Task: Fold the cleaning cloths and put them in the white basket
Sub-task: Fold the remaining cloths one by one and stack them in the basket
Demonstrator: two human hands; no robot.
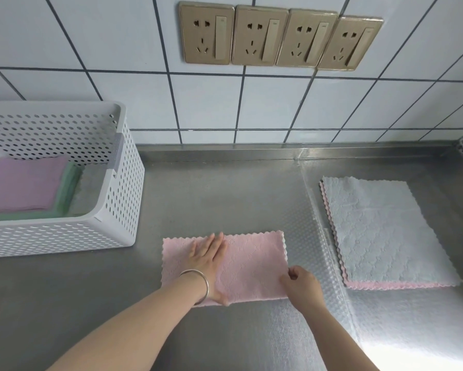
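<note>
Pink cloth [251, 266]: fluffy, scallop-edged rectangle, folded, lay flat on the steel table [64, 303]
Left hand [207, 257]: fingers straight, pressed flat on the cloth; metal bangle [198, 286] on wrist
Right hand [301, 286]: fingers pinched the cloth's right edge
Stack [385, 231]: grey cloth over pink, right, on embossed foil
White basket [118, 210]: perforated plastic, left; folded purple, green and grey cloths inside

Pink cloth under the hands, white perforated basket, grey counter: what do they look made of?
The pink scalloped-edge cloth looks like plush microfibre: fuzzy, embossed nap. The white perforated basket seems moulded plastic: matte, with uniform punched holes and rounded corners. The grey counter is probably brushed stainless steel, given its dull sheen.
</note>
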